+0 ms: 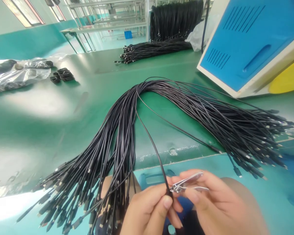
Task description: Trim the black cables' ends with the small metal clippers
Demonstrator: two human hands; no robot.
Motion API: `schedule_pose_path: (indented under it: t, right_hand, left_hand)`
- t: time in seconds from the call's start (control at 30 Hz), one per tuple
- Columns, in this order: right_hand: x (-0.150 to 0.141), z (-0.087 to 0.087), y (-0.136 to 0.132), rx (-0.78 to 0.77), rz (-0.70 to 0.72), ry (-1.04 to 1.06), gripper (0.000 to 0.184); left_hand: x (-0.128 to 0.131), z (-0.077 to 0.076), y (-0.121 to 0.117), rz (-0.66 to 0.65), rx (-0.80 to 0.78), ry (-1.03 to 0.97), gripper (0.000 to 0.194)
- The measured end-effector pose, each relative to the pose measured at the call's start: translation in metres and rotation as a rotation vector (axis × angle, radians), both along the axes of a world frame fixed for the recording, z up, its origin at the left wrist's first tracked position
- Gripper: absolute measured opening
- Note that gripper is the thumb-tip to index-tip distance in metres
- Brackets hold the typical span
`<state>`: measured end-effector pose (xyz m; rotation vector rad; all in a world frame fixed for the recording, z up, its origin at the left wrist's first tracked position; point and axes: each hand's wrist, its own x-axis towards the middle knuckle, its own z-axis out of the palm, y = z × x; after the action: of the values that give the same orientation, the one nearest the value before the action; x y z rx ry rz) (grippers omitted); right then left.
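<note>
A big bundle of thin black cables [142,107] lies bent in an arch on the green table [63,107], its plug ends hanging over the near edge on both sides. My left hand [149,210] pinches the plug end of one single cable [149,140] pulled out of the bundle. My right hand [210,202] is closed on a small metal clipper [186,184], whose jaws meet the cable tip between my two hands.
A blue and white machine housing [250,42] stands at the right, with something yellow behind it. More black cable bundles [156,47] lie at the back. Plastic bags [17,71] and small black coils [62,75] sit at the far left.
</note>
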<state>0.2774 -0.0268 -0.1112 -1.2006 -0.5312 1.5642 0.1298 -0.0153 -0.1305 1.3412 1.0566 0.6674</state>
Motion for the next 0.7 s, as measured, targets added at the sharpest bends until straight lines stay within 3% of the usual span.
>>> schedule_pose_path:
  t: [0.27,0.47,0.6,0.7]
  right_hand:
    - [-0.006,0.006,0.003,0.009,-0.065,-0.065,0.022]
    - [0.001,-0.005,0.002,0.057,0.0,-0.116,0.021]
    - [0.003,-0.01,-0.001,0.064,-0.058,-0.041,0.022]
    - [-0.003,-0.009,-0.005,0.081,-0.107,0.028,0.023]
  left_hand:
    - [0.003,0.009,0.004,-0.013,0.009,0.052,0.035]
    - [0.001,0.01,0.005,-0.026,-0.042,0.009,0.033]
    - [0.003,0.008,0.004,0.035,-0.179,-0.096,0.03]
    - [0.007,0.009,0.001,0.173,-0.258,-0.148,0.025]
